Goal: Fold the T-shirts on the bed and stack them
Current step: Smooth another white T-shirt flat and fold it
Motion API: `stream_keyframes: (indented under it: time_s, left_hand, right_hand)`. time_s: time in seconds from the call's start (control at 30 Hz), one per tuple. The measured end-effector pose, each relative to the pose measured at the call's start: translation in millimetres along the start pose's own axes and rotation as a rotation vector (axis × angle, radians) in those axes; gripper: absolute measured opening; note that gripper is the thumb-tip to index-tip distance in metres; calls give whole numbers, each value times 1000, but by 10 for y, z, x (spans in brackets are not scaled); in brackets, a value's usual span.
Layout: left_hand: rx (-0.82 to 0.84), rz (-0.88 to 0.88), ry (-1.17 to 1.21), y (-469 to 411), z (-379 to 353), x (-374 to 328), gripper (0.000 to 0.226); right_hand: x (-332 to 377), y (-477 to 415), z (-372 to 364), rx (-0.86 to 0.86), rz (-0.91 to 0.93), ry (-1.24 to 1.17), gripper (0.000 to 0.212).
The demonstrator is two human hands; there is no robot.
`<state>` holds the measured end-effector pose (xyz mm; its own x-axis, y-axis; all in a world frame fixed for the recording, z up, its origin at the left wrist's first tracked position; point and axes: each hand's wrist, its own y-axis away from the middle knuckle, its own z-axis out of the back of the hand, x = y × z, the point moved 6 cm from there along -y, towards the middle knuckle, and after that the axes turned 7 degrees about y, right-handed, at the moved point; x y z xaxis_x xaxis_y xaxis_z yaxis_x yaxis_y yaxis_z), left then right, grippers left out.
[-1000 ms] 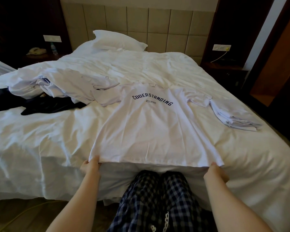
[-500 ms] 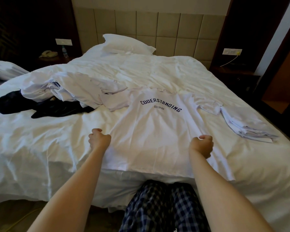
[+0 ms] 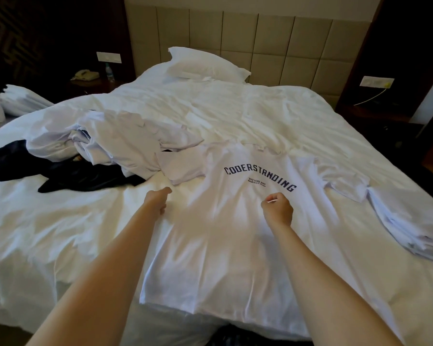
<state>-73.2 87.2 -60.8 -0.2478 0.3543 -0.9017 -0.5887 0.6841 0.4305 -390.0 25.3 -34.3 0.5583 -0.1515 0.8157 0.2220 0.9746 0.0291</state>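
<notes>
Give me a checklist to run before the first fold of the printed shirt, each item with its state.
1. Printed T-shirt face up and spread: ok.
2. Fabric smooth: not ok, shallow creases across the body.
3. Left hand free: cannot tell, its palm side is hidden at the shirt's edge.
4. Right hand free: not ok, curled fingers pinch a white sliver.
5. Folded stack clear of the sleeve: cannot tell, they meet edge to edge.

left forearm (image 3: pixel 103 270) and right forearm (image 3: pixel 320 270) show bare, dark clothing (image 3: pixel 248 338) below.
</notes>
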Motion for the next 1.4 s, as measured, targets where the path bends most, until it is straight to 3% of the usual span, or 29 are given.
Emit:
stream_keyframes:
  time_s: [0.3, 0.43, 0.5, 0.63, 0.83, 0.9, 0.97, 1.1, 1.17, 1.3, 1.4]
  left_hand:
    - [83, 173, 386, -774, -535, -42, 19]
    - [58, 188, 547, -1105, -732, -154, 46]
    - [64, 162, 549, -1240, -804, -268, 48]
    - [75, -65, 395, -1423, -928, -826, 31]
    - [389, -342, 213, -919, -1774, -1771, 47]
    - [434, -415, 82, -748, -2117, -1887, 67]
    - [471, -447, -15, -617, -2444, -1867, 75]
    - [556, -497, -244, -382, -3071, -1541, 65]
    - [610, -580, -408, -257, -3357, -1298, 49]
    - [706, -699, -810, -186, -3834, -721, 51]
    - [882, -642, -1005, -174, -4022, -391, 30]
  right_hand:
    - [350, -670, -692, 190, 79, 26, 15]
    - [400, -897, -962, 264, 61, -38, 14]
    - [407, -996, -1055, 292, 53, -52, 14]
    - [505, -1229, -1105, 305, 47, -89, 17]
    - [823, -1557, -941, 420, -72, -422, 11]
    - [922, -1679, -820, 442, -106, -561, 11]
    - [971, -1809, -686, 455, -133, -688, 17]
    - [875, -2078, -448, 562, -186, -913, 50]
    - [692, -2201, -346, 564, -235, -948, 56]
    - [168, -2362, -191, 460, -360, -835, 46]
    - [-200, -2422, -121, 428, -436, -639, 35]
